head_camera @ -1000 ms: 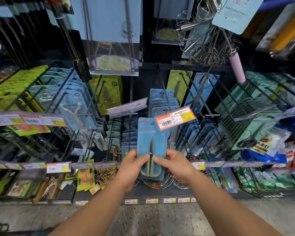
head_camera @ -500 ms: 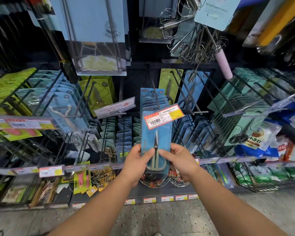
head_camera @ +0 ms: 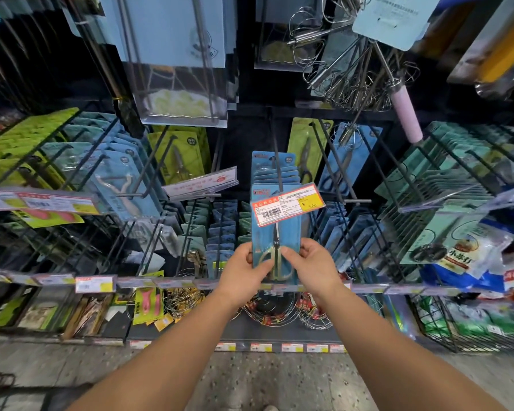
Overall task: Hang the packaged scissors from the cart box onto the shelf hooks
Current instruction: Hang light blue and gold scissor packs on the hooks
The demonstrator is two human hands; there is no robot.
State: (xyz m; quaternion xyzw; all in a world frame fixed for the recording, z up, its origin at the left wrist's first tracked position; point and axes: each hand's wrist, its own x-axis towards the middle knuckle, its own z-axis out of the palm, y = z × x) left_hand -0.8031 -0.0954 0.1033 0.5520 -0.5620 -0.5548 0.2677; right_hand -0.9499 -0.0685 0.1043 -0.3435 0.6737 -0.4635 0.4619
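A shop shelf (head_camera: 250,287) full of hooks and packs. Both hands, left hand (head_camera: 244,272) and right hand (head_camera: 312,266), pinch one blue scissors pack (head_camera: 276,232) under a price tag (head_camera: 287,206).

The packaged scissors (head_camera: 276,232) sit on a matt blue paper card under glossy clear plastic, their blades bare metal. The shelf hook (head_camera: 278,170) is dark matt wire. The price tag (head_camera: 287,206) is glossy printed paper. The far right whisks (head_camera: 353,75) are shiny wire; the floor (head_camera: 264,378) is speckled and smooth.

wire whisks (head_camera: 356,69), pink-handled whisk (head_camera: 405,114), snack bags (head_camera: 469,256)
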